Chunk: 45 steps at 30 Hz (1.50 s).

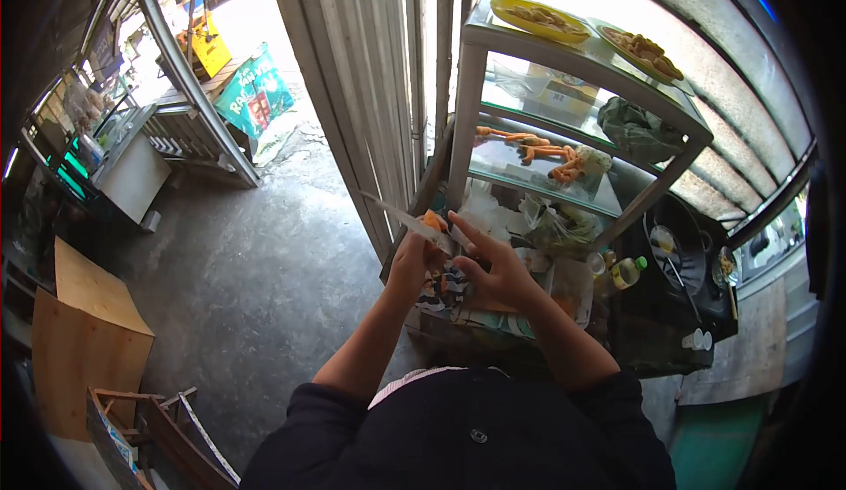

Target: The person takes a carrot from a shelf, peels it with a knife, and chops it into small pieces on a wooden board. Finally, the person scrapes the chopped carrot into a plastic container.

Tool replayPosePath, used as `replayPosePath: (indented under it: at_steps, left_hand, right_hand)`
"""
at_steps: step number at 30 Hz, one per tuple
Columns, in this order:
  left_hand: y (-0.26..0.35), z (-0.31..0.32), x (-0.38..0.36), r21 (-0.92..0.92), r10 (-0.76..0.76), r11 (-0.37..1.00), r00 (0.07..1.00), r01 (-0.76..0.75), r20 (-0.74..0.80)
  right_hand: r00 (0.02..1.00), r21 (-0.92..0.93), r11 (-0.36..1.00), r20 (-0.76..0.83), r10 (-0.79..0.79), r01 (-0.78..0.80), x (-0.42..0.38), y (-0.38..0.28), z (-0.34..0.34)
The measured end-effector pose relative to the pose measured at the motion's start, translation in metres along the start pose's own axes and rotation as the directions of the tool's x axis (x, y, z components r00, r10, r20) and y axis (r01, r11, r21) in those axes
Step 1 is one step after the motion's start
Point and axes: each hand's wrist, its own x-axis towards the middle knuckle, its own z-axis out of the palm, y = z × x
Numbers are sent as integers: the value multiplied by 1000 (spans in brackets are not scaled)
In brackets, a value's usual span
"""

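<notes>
Below the display case, my left hand (410, 265) is closed around an orange piece of food (433, 219), coloured like the carrots on the shelf. A long pale knife blade (398, 213) crosses just above those fingers, its narrow end pointing up and left. Close to the blade's wide end is my right hand (498, 270), its index finger stretched out and its thumb apart from it. Part of the food and the knife's handle end are hidden by the hands. Beneath them is the cluttered counter with a patterned cloth (439, 289).
Carrots (568, 164) lie inside the glass case (696, 129), with two plates of food (539, 19) on top. Plastic bags (560, 221), a green-capped bottle (627, 272) and a dark pan (674, 248) are at right. Wooden furniture (92, 349) stands left.
</notes>
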Motion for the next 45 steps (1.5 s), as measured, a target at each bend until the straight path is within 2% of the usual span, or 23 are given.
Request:
replayPosePath:
  at_steps: [1, 2, 3, 5, 6, 9, 10, 11, 13, 17, 19, 22, 23, 25, 28, 29, 31, 36, 38, 42, 45]
  left_hand:
    - [2, 9, 4, 24, 28, 999, 1000, -27, -13]
    - [-4, 9, 12, 13, 105, 994, 990, -107, 95]
    - [-1, 15, 16, 11, 99, 995, 989, -101, 113]
    - [14, 35, 12, 2, 61, 998, 976, -63, 209]
    - [20, 51, 8, -96, 27, 995, 978, -7, 205]
    - [10, 62, 12, -43, -3, 999, 974, 13, 225]
    - [6, 58, 14, -33, -8, 999, 951, 19, 310]
    - [2, 59, 15, -33, -17, 999, 947, 29, 322]
    - [1, 67, 15, -27, -95, 994, 943, 109, 319]
    - [-8, 74, 16, -19, -130, 989, 937, 144, 325]
    - [-18, 69, 22, -28, -133, 986, 888, 162, 441]
    - [-18, 72, 19, -48, -144, 981, 863, 190, 485]
    - [-14, 76, 15, -47, -146, 980, 860, 193, 488]
    - [-6, 86, 7, 51, -149, 989, 904, 140, 400]
    - [-21, 83, 10, -5, -150, 987, 926, 161, 346]
    - [-22, 81, 10, -5, -148, 987, 927, 159, 344]
    - [-22, 79, 9, -63, -61, 993, 884, 101, 463]
    - [-20, 85, 3, -90, -45, 992, 924, 85, 380]
    - [-19, 84, 1, -88, -42, 993, 927, 80, 372]
    - [-22, 83, -1, -81, 5, 996, 929, 27, 370]
    - [-26, 80, 0, -72, 27, 997, 935, -2, 353]
  right_hand:
    - [998, -44, 997, 22, -63, 64, -3, -8, -4]
    - [991, -89, 988, 45, -126, 129, -5, -14, -8]
    - [992, -98, 988, 29, -121, 123, -8, -20, -14]
    - [987, -288, 944, 22, -161, 161, -16, -29, -24]
    - [988, -295, 943, 5, -157, 151, -20, -32, -29]
    - [993, -350, 931, -1, -116, 108, -33, -35, -42]
    - [991, -357, 927, -18, -130, 115, -38, -34, -44]
    - [989, -364, 923, -33, -142, 121, -42, -34, -45]
    - [991, -410, 908, -57, -120, 86, -49, -37, -52]
    - [988, -445, 892, -85, -127, 77, -61, -35, -59]
    - [991, -454, 889, -86, -103, 53, -66, -38, -63]
    - [992, -446, 895, -109, -60, 5, -74, -45, -65]
    - [990, -425, 905, -132, -41, -19, -76, -46, -64]
    - [986, -459, 888, -159, -54, -25, -78, -43, -59]
    - [982, -516, 856, -176, -75, -27, -79, -42, -56]
    - [982, -542, 840, -173, -81, -27, -78, -43, -55]
    - [980, -551, 834, -174, -91, -20, -79, -42, -53]
    - [978, -559, 829, -180, -108, -12, -77, -43, -48]
    - [950, -594, 803, -218, -224, 53, -76, -37, -44]
    - [931, -598, 801, -281, -235, 22, -75, -31, -30]
    - [934, -545, 836, -329, -142, -65, -76, -34, -27]
